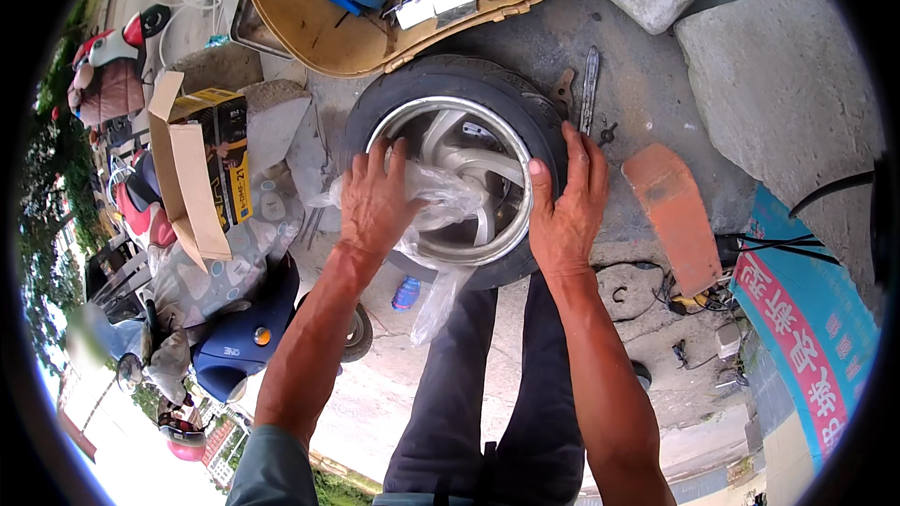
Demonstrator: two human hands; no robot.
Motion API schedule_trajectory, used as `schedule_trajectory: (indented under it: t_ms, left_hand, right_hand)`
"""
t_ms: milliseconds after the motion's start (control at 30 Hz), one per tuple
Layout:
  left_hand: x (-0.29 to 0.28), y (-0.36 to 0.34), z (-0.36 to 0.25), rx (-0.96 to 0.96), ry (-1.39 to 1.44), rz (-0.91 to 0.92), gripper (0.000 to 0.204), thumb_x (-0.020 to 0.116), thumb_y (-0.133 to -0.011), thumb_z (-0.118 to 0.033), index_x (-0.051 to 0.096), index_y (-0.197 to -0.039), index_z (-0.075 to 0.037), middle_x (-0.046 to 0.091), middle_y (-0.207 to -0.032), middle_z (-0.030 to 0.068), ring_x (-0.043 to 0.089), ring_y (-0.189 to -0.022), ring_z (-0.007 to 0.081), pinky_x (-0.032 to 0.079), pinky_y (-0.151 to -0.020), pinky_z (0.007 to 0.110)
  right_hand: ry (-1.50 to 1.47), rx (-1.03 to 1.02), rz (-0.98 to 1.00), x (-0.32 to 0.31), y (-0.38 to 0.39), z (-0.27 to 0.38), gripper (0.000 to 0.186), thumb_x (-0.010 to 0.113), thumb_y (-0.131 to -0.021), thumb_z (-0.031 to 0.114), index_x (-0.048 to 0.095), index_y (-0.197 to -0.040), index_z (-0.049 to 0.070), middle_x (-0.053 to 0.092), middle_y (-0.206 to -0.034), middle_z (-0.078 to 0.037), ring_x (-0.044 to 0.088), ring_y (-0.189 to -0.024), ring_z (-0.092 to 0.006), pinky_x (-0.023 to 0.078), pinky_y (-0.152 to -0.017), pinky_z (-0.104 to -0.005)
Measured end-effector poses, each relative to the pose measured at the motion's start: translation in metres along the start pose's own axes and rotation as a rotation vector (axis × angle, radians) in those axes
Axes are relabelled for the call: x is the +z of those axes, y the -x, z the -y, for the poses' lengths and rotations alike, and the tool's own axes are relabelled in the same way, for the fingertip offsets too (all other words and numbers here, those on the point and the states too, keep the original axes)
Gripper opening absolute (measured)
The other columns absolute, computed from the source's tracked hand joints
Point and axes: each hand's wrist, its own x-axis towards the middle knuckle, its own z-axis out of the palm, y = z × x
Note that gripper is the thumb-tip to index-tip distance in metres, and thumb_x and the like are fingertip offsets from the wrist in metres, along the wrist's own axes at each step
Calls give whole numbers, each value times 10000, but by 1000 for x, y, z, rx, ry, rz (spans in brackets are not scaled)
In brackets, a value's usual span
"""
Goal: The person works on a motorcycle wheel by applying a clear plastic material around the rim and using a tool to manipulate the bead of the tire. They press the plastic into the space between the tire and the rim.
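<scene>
Spoked wheel, black rubber tyre on a silver-white metal rim (pixel 504 165): lies side-up in front of the person's legs. Left hand (pixel 375 201): at the wheel's left side, fingers curled over bunched clear plastic film (pixel 442 196), which shows on both sides of the palm; hidden underneath, grip cannot be told. One film end trails past the wheel's near edge. Right hand (pixel 569 201): open, thumb apart from fingers, against the wheel's right side. Beyond wheel: tan plastic tub of tools (pixel 291 4). Right of wheel: orange-red slab-shaped block (pixel 673 220). Left: open cardboard box (pixel 192 192).
</scene>
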Motion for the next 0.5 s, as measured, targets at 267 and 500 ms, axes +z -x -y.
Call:
schedule_trajectory:
  t_ms: [267, 500]
  left_hand:
    - [5, 53, 83, -65, 472, 23, 173, 662, -972, -180, 663, -1065, -34, 677, -992, 70, 658, -925, 274, 507, -798, 396]
    - [-11, 30, 100, -489, 512, 95, 779, 794, -834, -584, 587, -1305, 1, 681, -1157, 216, 638, -1166, 332, 509, -975, 460]
  right_hand:
    - [296, -132, 127, 47, -42, -8, 631, 703, -955, 243, 437, -1525, 187, 474, -1484, -97, 498, -1340, -357, 424, -1054, -539]
    - [354, -325, 142, 55, -36, 24, 573, 714, -921, 193, 527, -1459, 125, 497, -1461, -108, 474, -1370, -331, 347, -1152, -525]
